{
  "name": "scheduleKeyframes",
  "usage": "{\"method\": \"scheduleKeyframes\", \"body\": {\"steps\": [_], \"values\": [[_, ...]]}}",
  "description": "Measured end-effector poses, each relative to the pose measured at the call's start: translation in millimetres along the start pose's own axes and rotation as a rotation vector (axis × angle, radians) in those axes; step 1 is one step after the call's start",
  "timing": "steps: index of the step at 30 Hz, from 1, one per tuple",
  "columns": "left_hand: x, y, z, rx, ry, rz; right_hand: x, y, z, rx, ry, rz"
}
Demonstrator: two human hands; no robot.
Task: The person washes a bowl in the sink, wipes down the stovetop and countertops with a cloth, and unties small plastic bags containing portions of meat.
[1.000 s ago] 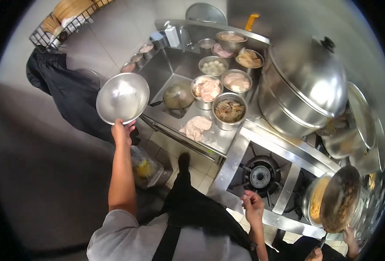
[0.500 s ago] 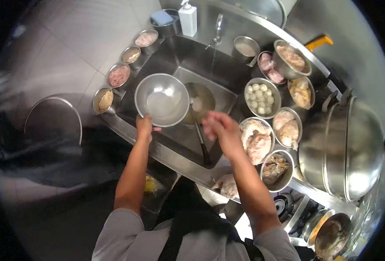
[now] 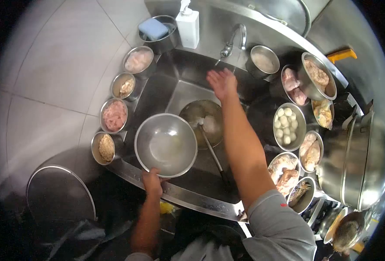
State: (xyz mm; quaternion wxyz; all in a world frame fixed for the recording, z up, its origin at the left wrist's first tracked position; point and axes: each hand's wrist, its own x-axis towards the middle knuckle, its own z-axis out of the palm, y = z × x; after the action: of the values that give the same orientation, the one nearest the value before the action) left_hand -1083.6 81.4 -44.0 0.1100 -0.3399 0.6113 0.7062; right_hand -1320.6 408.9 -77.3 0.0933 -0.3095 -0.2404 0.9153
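My left hand (image 3: pixel 153 182) grips the near rim of a large metal bowl (image 3: pixel 157 150), which is tilted over the left part of the sink (image 3: pixel 181 195) and has a little wetness at its bottom. My right hand (image 3: pixel 223 82) reaches out with its fingers extended, just below the faucet (image 3: pixel 233 41), and holds nothing. Under my right forearm, a round vessel (image 3: pixel 188 114) with cloudy liquid sits in the sink. A long-handled ladle (image 3: pixel 213 152) rests in it, its handle pointing toward me.
Bowls of pale meat (image 3: pixel 115 115) and minced food (image 3: pixel 106 147) line the left edge. On the right stand a bowl of white balls (image 3: pixel 286 126), several meat bowls and a large metal pot (image 3: pixel 353 161). A soap bottle (image 3: pixel 188 27) and blue sponge (image 3: pixel 153 28) are behind.
My right hand has moved forward and up from over the sink's right side to the faucet, its fingers now stretched out. My left hand still holds the bowl. The camera view has shifted.
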Motion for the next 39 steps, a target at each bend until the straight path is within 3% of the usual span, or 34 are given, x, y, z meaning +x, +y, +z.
{"method": "scheduleKeyframes", "body": {"steps": [1, 2, 4, 5, 7, 8, 10, 11, 13, 15, 16, 18, 20, 22, 24, 27, 30, 32, 33, 35, 37, 38, 39], "values": [[-3, 1, 3, -0.009, -0.028, -0.019, 7, -5, 14, 0.184, -0.052, 0.135], [-1, 1, 5, 0.001, -0.027, -0.028, 14, -8, 24, 0.188, -0.039, 0.137], [10, -6, 8, 0.009, -0.031, -0.06, 32, -7, 29, 0.499, -0.06, -0.032], [24, -20, 2, -0.002, -0.046, -0.061, 39, -6, 22, 0.502, -0.045, -0.034], [27, -13, 13, 0.023, -0.072, -0.035, 51, -13, 0, 0.087, -0.026, -0.474], [30, -8, 20, 0.036, -0.094, 0.001, 49, -24, -7, 0.087, -0.022, -0.478], [30, -4, 24, 0.024, -0.088, -0.001, -7, -46, -3, 0.489, -0.146, -0.419], [30, -1, 26, 0.028, -0.08, 0.017, -14, -34, -24, 0.314, -0.265, -0.396], [25, 5, 24, 0.038, -0.07, 0.041, 10, 26, -85, -0.87, 0.15, -0.492], [21, 8, 18, 0.107, -0.012, -0.01, 69, 103, -188, -1.75, 0.116, 0.106], [22, 4, 11, 0.101, -0.004, 0.003, 6, 102, -142, -1.761, 0.144, 0.166], [26, -13, -8, 0.102, 0.059, 0.044, 15, 149, -187, -1.984, 0.065, 0.151], [28, -29, -29, 0.046, 0.064, -0.004, 9, 159, -192, -1.913, 0.124, 0.172], [25, -34, -30, 0.142, 0.2, 0.175, -11, 145, -178, -1.809, 0.064, 0.034], [6, -8, -20, 0.218, 0.21, -0.005, 2, 134, -189, -1.787, -0.039, 0.036], [3, -14, -24, 0.21, 0.1, 0.268, -7, 128, -187, -1.672, 0.18, -0.158], [-24, 5, -9, 0.016, 0.064, 0.205, -22, 114, -184, -1.459, 0.355, -0.328], [-19, -5, -20, 0.159, 0.038, 0.063, 38, 130, -254, -1.826, 0.098, -0.415], [-28, 6, -14, 0.142, 0.032, 0.096, -16, 109, -210, -1.479, 0.305, -0.326], [-58, 24, -5, 0.071, 0.033, 0.023, -88, 81, -147, -0.948, 0.382, -0.199], [-57, 15, -10, 0.036, 0.016, 0.18, -145, 60, -107, -0.39, 0.23, -0.007], [-59, 10, -12, 0.012, 0.006, 0.303, -163, 53, -95, -0.384, 0.219, -0.021], [-73, 21, -10, 0.004, -0.002, 0.31, -183, 42, -81, -0.099, -0.055, 0.014]]}}
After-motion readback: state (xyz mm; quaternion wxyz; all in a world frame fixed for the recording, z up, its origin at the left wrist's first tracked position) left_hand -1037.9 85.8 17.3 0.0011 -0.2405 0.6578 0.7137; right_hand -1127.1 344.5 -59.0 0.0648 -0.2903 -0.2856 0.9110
